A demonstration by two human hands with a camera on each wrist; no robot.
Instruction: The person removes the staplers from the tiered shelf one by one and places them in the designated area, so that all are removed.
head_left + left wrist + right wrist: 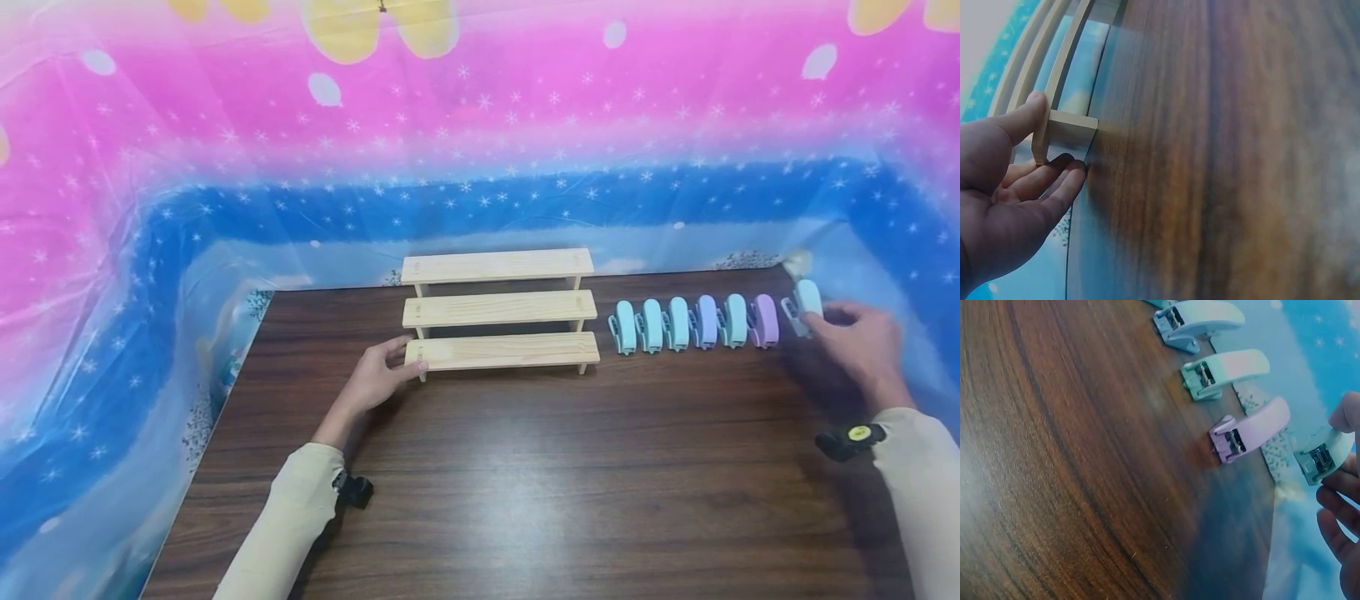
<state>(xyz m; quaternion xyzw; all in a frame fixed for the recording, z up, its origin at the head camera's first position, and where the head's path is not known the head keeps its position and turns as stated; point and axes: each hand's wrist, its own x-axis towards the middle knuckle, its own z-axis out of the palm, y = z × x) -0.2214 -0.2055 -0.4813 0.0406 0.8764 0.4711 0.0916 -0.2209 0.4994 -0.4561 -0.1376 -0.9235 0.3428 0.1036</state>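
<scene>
A three-tier wooden stand is at the back middle of the table in the head view. My left hand grips the left end of its lowest board; in the left wrist view the thumb lies on the board's face and the fingers curl in below it. On the right, my right hand pinches a pale green clip between thumb and fingers. That same clip appears at the right edge of the right wrist view, just past a pink-purple clip.
Several green clips and a lavender clip stand in a row between the stand and my right hand, ending at the pink-purple one. Dark wood-grain table stretches in front. A printed cloth hangs behind and at both sides.
</scene>
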